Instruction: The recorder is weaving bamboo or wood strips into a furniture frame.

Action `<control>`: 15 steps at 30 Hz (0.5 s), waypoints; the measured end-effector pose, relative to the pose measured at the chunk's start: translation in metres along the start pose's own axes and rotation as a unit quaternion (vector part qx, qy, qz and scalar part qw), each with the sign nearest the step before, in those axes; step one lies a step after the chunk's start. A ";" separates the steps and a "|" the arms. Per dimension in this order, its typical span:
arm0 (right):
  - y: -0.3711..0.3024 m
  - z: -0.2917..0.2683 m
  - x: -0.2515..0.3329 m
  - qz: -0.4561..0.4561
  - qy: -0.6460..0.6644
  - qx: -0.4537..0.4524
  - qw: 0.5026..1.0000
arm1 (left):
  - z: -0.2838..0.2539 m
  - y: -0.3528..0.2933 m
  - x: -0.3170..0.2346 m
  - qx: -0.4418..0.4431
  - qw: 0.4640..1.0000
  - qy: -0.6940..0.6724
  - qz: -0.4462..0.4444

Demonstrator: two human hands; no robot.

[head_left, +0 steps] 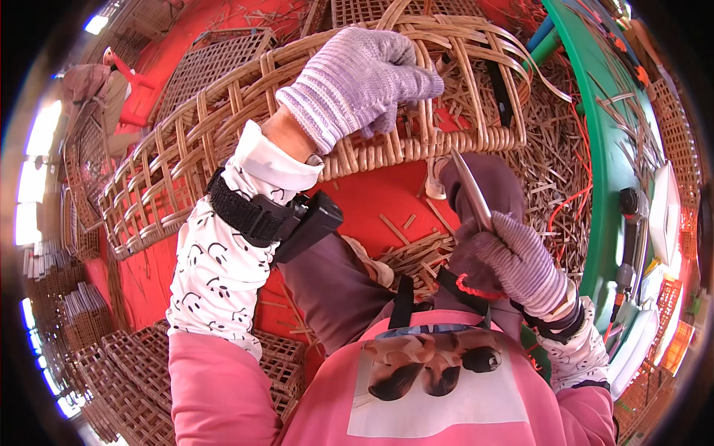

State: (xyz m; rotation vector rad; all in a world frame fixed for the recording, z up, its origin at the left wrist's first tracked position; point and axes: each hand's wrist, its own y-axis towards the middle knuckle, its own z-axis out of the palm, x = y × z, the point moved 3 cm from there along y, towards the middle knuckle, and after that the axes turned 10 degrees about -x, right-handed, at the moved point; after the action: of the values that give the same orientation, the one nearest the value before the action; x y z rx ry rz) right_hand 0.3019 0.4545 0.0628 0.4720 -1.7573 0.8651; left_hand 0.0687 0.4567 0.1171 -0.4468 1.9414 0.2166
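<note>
My left hand [362,82], in a lilac knitted glove, grips the thick rim of a large woven rattan basket [186,149] that lies tilted in front of me. My right hand [517,260], gloved the same way, is closed on a slim metal tool [471,189] whose pointed tip aims up at the basket's lower rim. A black strap with a small black device [286,219] wraps my left forearm. My knees show under the basket.
Cut rattan strips [554,160] litter the red floor [372,197]. A green table edge [602,141] with tools runs down the right. Stacks of woven panels [126,372] lie at the lower left. Another person [93,82] sits at the far upper left.
</note>
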 end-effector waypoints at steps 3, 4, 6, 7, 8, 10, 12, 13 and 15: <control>0.001 -0.001 -0.002 0.057 0.033 -0.002 0.998 | -0.003 0.000 0.000 -0.003 1.000 -0.006 0.005; 0.002 -0.001 -0.002 0.052 0.024 -0.004 0.998 | -0.003 0.000 0.000 -0.003 1.000 -0.010 0.006; 0.002 -0.001 0.000 0.040 0.006 -0.011 0.999 | -0.004 -0.001 0.000 -0.011 1.000 -0.009 0.007; 0.002 0.000 0.000 0.037 0.003 -0.011 0.999 | -0.004 -0.001 0.000 -0.012 1.000 -0.008 0.011; 0.002 0.001 0.001 0.034 0.000 -0.011 0.999 | -0.004 0.000 0.000 -0.014 1.000 -0.007 0.014; 0.002 0.000 0.001 0.048 0.004 -0.009 0.999 | -0.004 -0.001 0.001 -0.016 1.000 -0.016 0.019; 0.003 -0.002 0.000 0.080 0.021 -0.004 0.997 | -0.003 0.000 0.001 -0.015 1.000 -0.020 0.015; 0.004 -0.004 0.002 0.067 -0.003 0.001 0.998 | -0.004 0.000 0.002 -0.013 1.000 -0.020 0.010; 0.007 -0.008 0.006 0.025 -0.046 0.009 0.999 | -0.005 0.001 0.003 -0.018 1.000 0.013 0.012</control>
State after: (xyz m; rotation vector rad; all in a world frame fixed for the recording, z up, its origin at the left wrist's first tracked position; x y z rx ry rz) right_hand 0.3004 0.4660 0.0671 0.4890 -1.8538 0.9078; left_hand 0.0633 0.4550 0.1168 -0.4524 1.9712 0.2638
